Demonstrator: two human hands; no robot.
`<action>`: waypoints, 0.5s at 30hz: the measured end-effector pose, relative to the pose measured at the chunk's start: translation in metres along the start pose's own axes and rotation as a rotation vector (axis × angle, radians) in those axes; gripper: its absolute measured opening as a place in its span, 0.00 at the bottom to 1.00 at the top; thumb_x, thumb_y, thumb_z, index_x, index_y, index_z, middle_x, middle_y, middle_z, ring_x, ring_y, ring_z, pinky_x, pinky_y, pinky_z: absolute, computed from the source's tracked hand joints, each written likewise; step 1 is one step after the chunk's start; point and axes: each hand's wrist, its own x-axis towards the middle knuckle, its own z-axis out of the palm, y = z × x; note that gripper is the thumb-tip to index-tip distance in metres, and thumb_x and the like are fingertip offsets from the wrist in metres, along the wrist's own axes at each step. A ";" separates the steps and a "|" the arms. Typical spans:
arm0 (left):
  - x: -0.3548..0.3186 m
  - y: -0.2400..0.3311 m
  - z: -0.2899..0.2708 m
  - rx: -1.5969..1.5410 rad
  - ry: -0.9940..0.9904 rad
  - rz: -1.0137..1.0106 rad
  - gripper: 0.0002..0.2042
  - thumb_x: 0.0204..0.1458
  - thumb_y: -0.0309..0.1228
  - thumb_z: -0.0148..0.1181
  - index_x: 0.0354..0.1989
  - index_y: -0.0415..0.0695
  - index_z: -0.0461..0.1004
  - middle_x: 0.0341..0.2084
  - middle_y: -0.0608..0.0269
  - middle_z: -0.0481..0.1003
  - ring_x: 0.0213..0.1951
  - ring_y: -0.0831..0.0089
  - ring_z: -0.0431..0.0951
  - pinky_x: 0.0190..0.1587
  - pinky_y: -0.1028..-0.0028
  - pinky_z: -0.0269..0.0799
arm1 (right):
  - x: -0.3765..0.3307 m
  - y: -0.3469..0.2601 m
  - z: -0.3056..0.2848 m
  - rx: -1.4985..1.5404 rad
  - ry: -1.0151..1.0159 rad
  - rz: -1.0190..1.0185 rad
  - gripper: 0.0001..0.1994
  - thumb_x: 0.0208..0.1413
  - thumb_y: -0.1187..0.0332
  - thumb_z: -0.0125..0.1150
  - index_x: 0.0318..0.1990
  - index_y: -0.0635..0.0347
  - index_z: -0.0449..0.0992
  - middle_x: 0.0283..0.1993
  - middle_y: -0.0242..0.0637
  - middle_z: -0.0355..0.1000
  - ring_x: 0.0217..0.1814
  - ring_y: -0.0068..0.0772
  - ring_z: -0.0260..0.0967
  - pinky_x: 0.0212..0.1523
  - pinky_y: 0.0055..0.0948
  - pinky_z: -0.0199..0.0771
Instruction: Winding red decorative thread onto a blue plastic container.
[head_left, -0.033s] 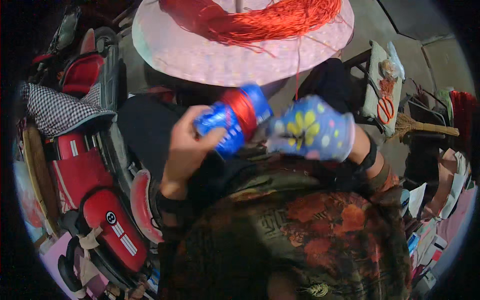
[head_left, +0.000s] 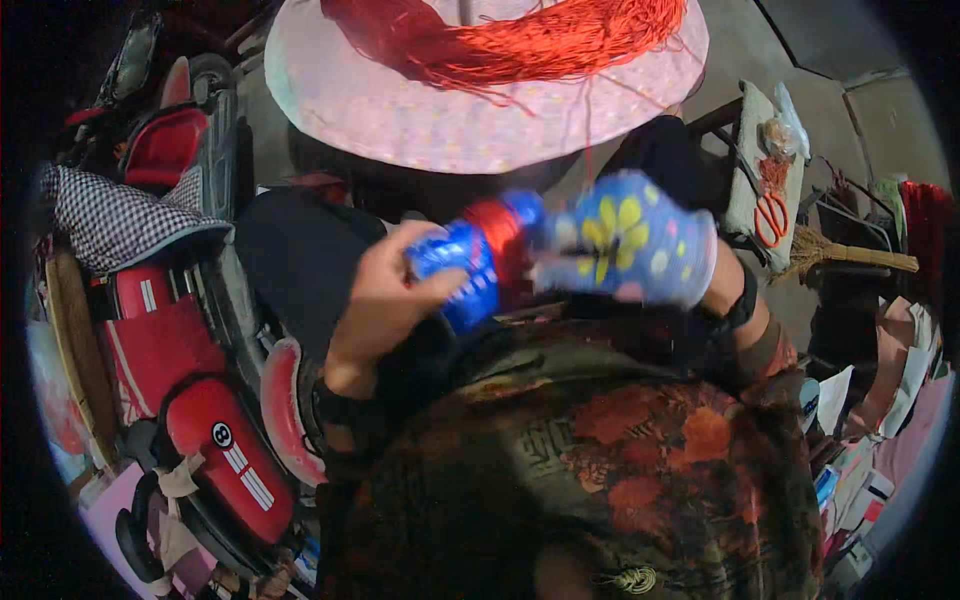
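A round pink table (head_left: 420,110) carries red thread (head_left: 520,40). Below it, the blue spool (head_left: 475,265) lies crosswise, slanting up rightward: left hand (head_left: 385,300) clasps its lower end; the gloved right hand (head_left: 630,250) closes on its upper end.

Left hand (head_left: 385,290) curled in a grip; gloved right hand (head_left: 630,240) alongside.

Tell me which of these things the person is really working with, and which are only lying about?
In use:
left hand
blue spool wound with red thread
right hand in a flowered blue glove
red tassel threads
round pink board

Lying about:
orange scissors
straw broom
red scooter
checked cloth
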 end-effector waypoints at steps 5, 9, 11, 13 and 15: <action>-0.010 0.002 -0.005 -0.291 -0.412 0.106 0.28 0.42 0.33 0.70 0.53 0.38 0.68 0.42 0.64 0.73 0.44 0.75 0.74 0.51 0.71 0.69 | 0.002 0.039 0.016 0.368 0.126 0.231 0.09 0.53 0.65 0.63 0.37 0.62 0.77 0.33 0.37 0.77 0.34 0.27 0.75 0.40 0.26 0.74; -0.021 0.017 0.007 -0.956 0.086 0.238 0.27 0.45 0.33 0.66 0.53 0.36 0.67 0.42 0.62 0.74 0.43 0.71 0.75 0.50 0.70 0.70 | -0.018 0.038 0.040 0.427 -0.006 0.230 0.09 0.59 0.65 0.56 0.37 0.62 0.76 0.33 0.39 0.76 0.34 0.35 0.74 0.37 0.31 0.74; -0.009 0.007 -0.005 -0.657 0.210 0.160 0.24 0.46 0.32 0.64 0.52 0.36 0.68 0.40 0.62 0.74 0.41 0.73 0.75 0.48 0.72 0.71 | -0.023 0.027 0.046 0.139 -0.084 0.088 0.06 0.55 0.66 0.61 0.35 0.59 0.77 0.28 0.41 0.75 0.29 0.44 0.73 0.30 0.33 0.72; 0.000 0.004 -0.005 -0.289 0.256 0.112 0.20 0.49 0.29 0.62 0.50 0.36 0.69 0.36 0.64 0.74 0.37 0.78 0.74 0.43 0.76 0.72 | -0.016 0.013 0.029 0.130 -0.075 0.020 0.07 0.54 0.66 0.62 0.33 0.59 0.77 0.27 0.42 0.73 0.28 0.44 0.72 0.29 0.33 0.71; 0.000 -0.006 -0.005 -0.073 0.100 0.078 0.21 0.47 0.29 0.63 0.50 0.36 0.69 0.36 0.65 0.74 0.38 0.79 0.74 0.43 0.76 0.71 | -0.002 0.006 0.009 0.052 -0.118 -0.035 0.08 0.54 0.63 0.60 0.31 0.57 0.77 0.26 0.40 0.73 0.28 0.46 0.72 0.30 0.34 0.72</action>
